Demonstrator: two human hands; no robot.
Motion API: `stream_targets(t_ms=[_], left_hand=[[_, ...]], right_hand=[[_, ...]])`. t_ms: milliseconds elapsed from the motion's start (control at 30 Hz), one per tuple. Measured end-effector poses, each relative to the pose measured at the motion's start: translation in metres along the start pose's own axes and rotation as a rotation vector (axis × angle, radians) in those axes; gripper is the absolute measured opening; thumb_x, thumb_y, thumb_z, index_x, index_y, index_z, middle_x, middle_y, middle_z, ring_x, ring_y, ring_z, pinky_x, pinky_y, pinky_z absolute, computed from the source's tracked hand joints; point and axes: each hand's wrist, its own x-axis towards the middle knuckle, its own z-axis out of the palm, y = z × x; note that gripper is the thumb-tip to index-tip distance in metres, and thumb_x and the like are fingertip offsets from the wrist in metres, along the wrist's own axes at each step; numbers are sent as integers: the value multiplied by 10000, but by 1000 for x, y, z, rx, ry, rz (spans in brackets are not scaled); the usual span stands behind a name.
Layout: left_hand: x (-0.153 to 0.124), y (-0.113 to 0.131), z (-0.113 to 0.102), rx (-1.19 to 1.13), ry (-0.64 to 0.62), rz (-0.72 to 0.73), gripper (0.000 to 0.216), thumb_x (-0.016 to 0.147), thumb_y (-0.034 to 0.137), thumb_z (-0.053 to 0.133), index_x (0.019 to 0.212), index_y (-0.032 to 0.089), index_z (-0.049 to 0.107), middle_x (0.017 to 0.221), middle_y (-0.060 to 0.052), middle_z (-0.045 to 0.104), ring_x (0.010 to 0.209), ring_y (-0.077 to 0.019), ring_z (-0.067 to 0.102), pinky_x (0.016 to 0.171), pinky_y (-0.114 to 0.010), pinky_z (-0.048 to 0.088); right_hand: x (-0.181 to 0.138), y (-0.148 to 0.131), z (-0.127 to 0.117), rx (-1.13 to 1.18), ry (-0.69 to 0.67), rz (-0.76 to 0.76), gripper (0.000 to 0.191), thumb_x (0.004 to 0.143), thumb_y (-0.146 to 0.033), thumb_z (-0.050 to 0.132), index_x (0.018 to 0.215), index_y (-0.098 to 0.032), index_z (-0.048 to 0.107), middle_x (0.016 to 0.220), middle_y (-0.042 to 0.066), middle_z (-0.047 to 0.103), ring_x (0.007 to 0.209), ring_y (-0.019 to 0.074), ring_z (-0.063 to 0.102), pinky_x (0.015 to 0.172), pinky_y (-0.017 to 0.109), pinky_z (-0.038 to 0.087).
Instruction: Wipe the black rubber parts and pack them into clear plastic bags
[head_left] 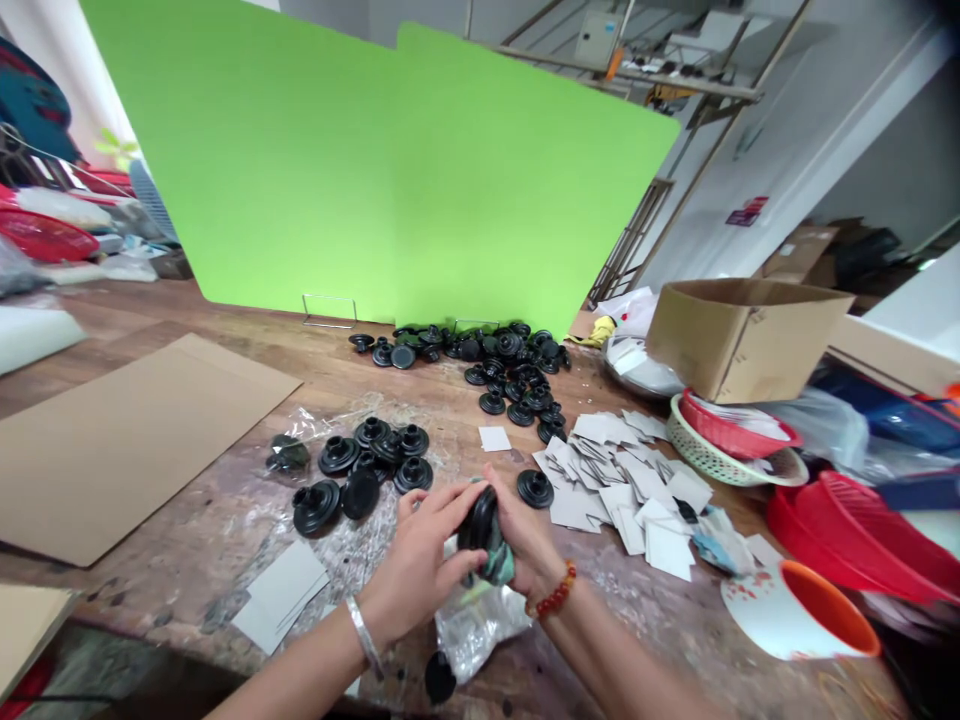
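Near the table's front, my left hand (424,560) is closed round a black round disc (478,522) that is held on edge. A crumpled green cloth (499,562) sits in my right hand (529,540), pressed against the same disc, so both hands meet on it. Below them lies a clear plastic bag (480,630), partly hidden by my wrists. A single black disc with a raised hub (535,488) rests just beyond my right hand. To the left is a small cluster of similar discs (373,455) on clear plastic film.
A larger heap of black discs (517,375) lies before the green divider (465,170). On the right are scattered white cards (600,470), a cardboard box (739,335), baskets (697,440) and an orange-lined white container (795,610). A cardboard sheet (142,440) covers the left side.
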Motion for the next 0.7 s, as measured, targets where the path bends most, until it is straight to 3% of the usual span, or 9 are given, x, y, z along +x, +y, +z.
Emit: stream_targets(t_ms=[100, 200, 267, 367, 467, 567, 633, 700], left_hand=[[10, -12, -25, 187, 143, -140, 543, 827, 264, 588, 1352, 268, 453, 1307, -71, 558, 1188, -293, 458, 991, -457, 335], [24, -41, -57, 472, 369, -405, 532, 836, 358, 549, 1335, 188, 480, 1262, -132, 570, 1144, -363, 459, 923, -514, 372], [30, -65, -74, 577, 363, -550, 545, 836, 422, 524, 1312, 158, 500, 1253, -164, 569, 1149, -397, 447, 911, -544, 370], [35, -92, -83, 601, 240, -665, 607, 822, 507, 509, 1316, 154, 483, 1248, -185, 568, 1159, -423, 438, 908, -559, 364], [34, -99, -77, 584, 235, -687, 696, 798, 529, 535, 1365, 148, 401, 1293, -200, 517, 1146, -436, 442, 882, -547, 392], [30, -83, -65, 564, 396, -599, 717, 795, 460, 584, 1406, 176, 339, 1380, -204, 412, 1209, -435, 387, 918, -576, 373], [26, -63, -54, 449, 440, -463, 680, 774, 377, 641, 1380, 203, 386, 1413, -182, 377, 1278, -402, 337, 995, -580, 324], [22, -41, -40, 193, 327, -264, 662, 729, 278, 699, 1340, 251, 447, 1436, -127, 379, 1332, -337, 310, 1073, -529, 286]], right_hand=[[2, -3, -15, -409, 216, -245, 572, 829, -689, 423, 576, -184, 513, 534, 9, 548, 498, 138, 508, 464, 234, 375], [2, -16, -46, -1029, 383, -397, 511, 859, -621, 456, 606, -183, 530, 590, 25, 568, 563, 160, 533, 521, 247, 358], [4, -23, -68, -1414, 503, -389, 380, 839, -557, 552, 815, -182, 602, 772, 65, 621, 667, 193, 581, 553, 254, 358], [13, -23, -93, -1707, 535, -220, 434, 791, -480, 652, 1107, -197, 563, 927, 109, 623, 718, 223, 615, 543, 257, 345], [20, -19, -106, -1726, 461, -137, 290, 817, -401, 623, 1019, -194, 607, 861, 99, 646, 725, 230, 627, 557, 263, 348], [16, -23, -102, -1622, 462, -226, 190, 852, -355, 551, 914, -194, 632, 850, 80, 664, 788, 227, 625, 624, 273, 385], [7, -32, -91, -1386, 405, -344, 193, 843, -363, 547, 900, -202, 638, 847, 49, 670, 797, 209, 615, 675, 277, 410], [-2, -42, -77, -1060, 224, -373, 197, 805, -382, 589, 823, -192, 638, 772, 16, 656, 729, 183, 598, 660, 265, 424]])
